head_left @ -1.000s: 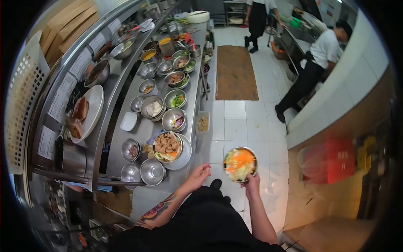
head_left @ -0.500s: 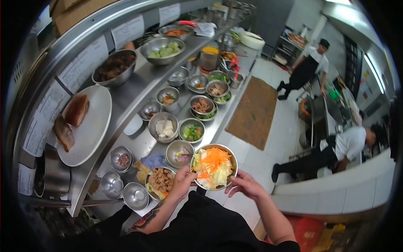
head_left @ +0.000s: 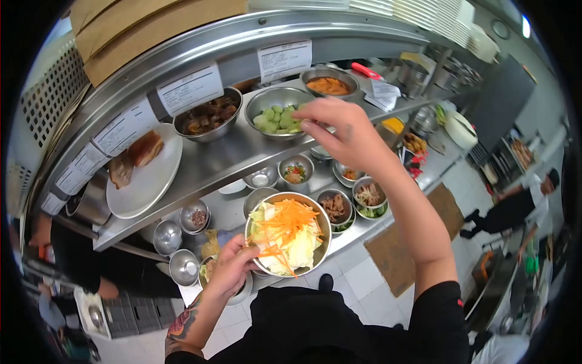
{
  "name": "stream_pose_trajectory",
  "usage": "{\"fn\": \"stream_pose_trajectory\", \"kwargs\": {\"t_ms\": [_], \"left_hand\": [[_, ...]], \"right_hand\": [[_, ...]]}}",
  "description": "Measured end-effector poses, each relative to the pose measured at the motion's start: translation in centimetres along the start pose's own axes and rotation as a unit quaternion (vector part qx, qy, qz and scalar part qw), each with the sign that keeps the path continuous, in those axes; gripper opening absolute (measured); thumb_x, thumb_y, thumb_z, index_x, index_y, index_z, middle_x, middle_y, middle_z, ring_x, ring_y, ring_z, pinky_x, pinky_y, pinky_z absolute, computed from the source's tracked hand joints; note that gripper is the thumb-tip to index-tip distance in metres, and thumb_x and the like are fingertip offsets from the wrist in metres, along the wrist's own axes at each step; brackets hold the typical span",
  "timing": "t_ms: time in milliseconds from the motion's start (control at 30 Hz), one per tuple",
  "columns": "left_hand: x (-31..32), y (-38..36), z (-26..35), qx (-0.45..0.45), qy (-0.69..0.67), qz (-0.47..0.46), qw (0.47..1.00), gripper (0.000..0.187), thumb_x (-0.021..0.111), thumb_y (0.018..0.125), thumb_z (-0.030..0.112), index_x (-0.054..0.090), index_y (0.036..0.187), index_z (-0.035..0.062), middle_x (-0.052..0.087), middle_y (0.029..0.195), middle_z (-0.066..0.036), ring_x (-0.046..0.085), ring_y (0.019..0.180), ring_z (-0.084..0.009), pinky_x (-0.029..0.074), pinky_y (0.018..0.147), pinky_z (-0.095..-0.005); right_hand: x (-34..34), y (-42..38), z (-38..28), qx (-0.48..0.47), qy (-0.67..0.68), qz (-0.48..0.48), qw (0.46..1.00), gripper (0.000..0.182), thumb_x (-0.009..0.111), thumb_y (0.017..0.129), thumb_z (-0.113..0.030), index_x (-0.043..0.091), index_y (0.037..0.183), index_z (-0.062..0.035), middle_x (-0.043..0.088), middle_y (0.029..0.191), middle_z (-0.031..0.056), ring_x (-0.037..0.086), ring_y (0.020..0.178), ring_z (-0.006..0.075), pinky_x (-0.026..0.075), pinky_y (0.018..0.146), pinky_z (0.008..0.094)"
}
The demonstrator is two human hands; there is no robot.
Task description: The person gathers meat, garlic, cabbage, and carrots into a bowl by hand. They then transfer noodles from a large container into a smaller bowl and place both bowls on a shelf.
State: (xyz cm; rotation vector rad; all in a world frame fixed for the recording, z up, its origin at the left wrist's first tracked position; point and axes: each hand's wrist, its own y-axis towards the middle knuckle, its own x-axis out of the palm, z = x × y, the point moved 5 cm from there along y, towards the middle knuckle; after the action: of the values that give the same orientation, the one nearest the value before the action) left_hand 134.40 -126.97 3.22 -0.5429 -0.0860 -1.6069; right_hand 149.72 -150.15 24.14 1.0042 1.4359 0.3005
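My left hand grips the near-left rim of a metal bowl, its thumb over the edge. Inside lie cut cabbage and shredded carrot, a few shreds hanging over the rim. My right hand is raised over the right edge of another metal bowl on the upper shelf, fingers bent and apart. That bowl has pale green vegetable chunks in it. I see nothing between the right fingers, though the hand partly covers the bowl's right side.
On the shelf are a bowl of dark brown pieces, a bowl of orange slices and a plate with meat. Several small bowls stand on the counter below. A person stands at the right; another's arm shows at left.
My right hand has left the carrot-and-cabbage bowl and risen to the green chunks on the shelf. My left hand keeps hold of its bowl. The view has turned toward the shelf.
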Motion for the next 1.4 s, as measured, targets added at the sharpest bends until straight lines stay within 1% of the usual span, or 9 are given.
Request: {"fn": "stream_pose_trajectory", "kwargs": {"t_ms": [233,400,500,600,733,867,1000,1267,1400], "left_hand": [[4.3,-0.1,2.0,0.077,-0.065,0.106,0.989,0.023,0.056,0.093,0.003,0.054,0.115,-0.0019,0.065,0.112,-0.014,0.069,0.097,-0.0213,0.063,0.079,-0.0365],[6.0,0.7,4.1,0.084,-0.078,0.128,0.985,0.023,0.055,0.093,0.002,0.053,0.115,-0.0018,0.063,0.116,-0.015,0.068,0.101,-0.0223,0.063,0.079,-0.0371],[6.2,1.6,5.1,0.085,-0.082,0.124,0.985,0.020,0.055,0.093,0.002,0.053,0.113,-0.0011,0.063,0.116,-0.015,0.068,0.100,-0.0214,0.063,0.079,-0.0376],[5.7,2.5,6.1,0.084,-0.090,0.118,0.985,0.017,0.055,0.094,0.003,0.053,0.110,-0.0002,0.064,0.114,-0.014,0.068,0.099,-0.0208,0.062,0.078,-0.0381],[5.1,2.8,6.2,0.068,-0.086,0.094,0.990,0.019,0.055,0.094,0.003,0.053,0.112,-0.0008,0.064,0.115,-0.015,0.067,0.101,-0.0217,0.062,0.080,-0.0389],[5.2,3.1,6.7,0.055,-0.106,0.074,0.990,0.033,0.055,0.093,0.002,0.051,0.125,-0.0042,0.063,0.121,-0.016,0.067,0.104,-0.0237,0.062,0.082,-0.0390],[5.0,3.1,7.3,0.040,-0.091,0.064,0.993,0.040,0.055,0.092,0.001,0.048,0.131,-0.0057,0.062,0.124,-0.017,0.066,0.107,-0.0246,0.061,0.084,-0.0390],[4.4,3.1,7.4,0.032,-0.085,0.046,0.995,0.041,0.055,0.093,0.002,0.047,0.133,-0.0043,0.062,0.124,-0.015,0.066,0.108,-0.0227,0.061,0.086,-0.0382],[4.4,3.2,7.5,0.030,-0.083,0.041,0.995,0.042,0.055,0.093,0.003,0.047,0.134,-0.0036,0.062,0.124,-0.015,0.066,0.108,-0.0222,0.061,0.087,-0.0377]], "right_hand": [[8.4,7.0,7.0,0.065,0.096,-0.244,0.963,0.031,0.073,0.085,-0.025,0.066,0.112,-0.0097,0.068,0.089,0.0114,0.065,0.082,0.0263,0.051,0.074,0.0373],[10.0,8.0,7.3,0.040,0.119,-0.258,0.958,0.028,0.070,0.088,-0.022,0.065,0.112,-0.0082,0.067,0.090,0.0086,0.064,0.082,0.0204,0.051,0.074,0.0331],[9.2,8.0,8.3,0.101,0.314,-0.189,0.925,0.029,0.068,0.091,-0.019,0.064,0.115,-0.0035,0.065,0.093,0.0016,0.061,0.084,0.0080,0.051,0.076,0.0263],[7.8,7.6,7.2,0.066,0.429,-0.219,0.874,0.028,0.069,0.089,-0.025,0.067,0.108,-0.0047,0.068,0.090,0.0015,0.061,0.079,0.0101,0.051,0.075,0.0269],[7.5,7.3,7.0,0.103,0.422,-0.253,0.864,0.030,0.069,0.094,-0.028,0.067,0.109,-0.0025,0.069,0.097,0.0012,0.062,0.088,0.0072,0.051,0.079,0.0259],[6.7,7.6,8.2,0.075,0.076,-0.308,0.945,0.020,0.068,0.092,-0.025,0.068,0.106,-0.0108,0.070,0.095,0.0030,0.066,0.088,0.0189,0.051,0.079,0.0329],[7.6,7.7,8.5,0.085,-0.028,-0.393,0.915,0.025,0.075,0.081,-0.016,0.067,0.104,-0.0096,0.069,0.097,0.0076,0.065,0.092,0.0266,0.050,0.079,0.0377],[9.0,7.8,7.3,0.040,-0.029,-0.364,0.930,0.024,0.069,0.072,-0.005,0.065,0.096,-0.0065,0.066,0.089,0.0091,0.065,0.088,0.0290,0.050,0.075,0.0393],[9.1,7.7,8.7,0.119,0.082,-0.336,0.931,0.022,0.065,0.073,-0.004,0.066,0.095,-0.0082,0.063,0.084,0.0046,0.061,0.081,0.0194,0.049,0.070,0.0328]]}}
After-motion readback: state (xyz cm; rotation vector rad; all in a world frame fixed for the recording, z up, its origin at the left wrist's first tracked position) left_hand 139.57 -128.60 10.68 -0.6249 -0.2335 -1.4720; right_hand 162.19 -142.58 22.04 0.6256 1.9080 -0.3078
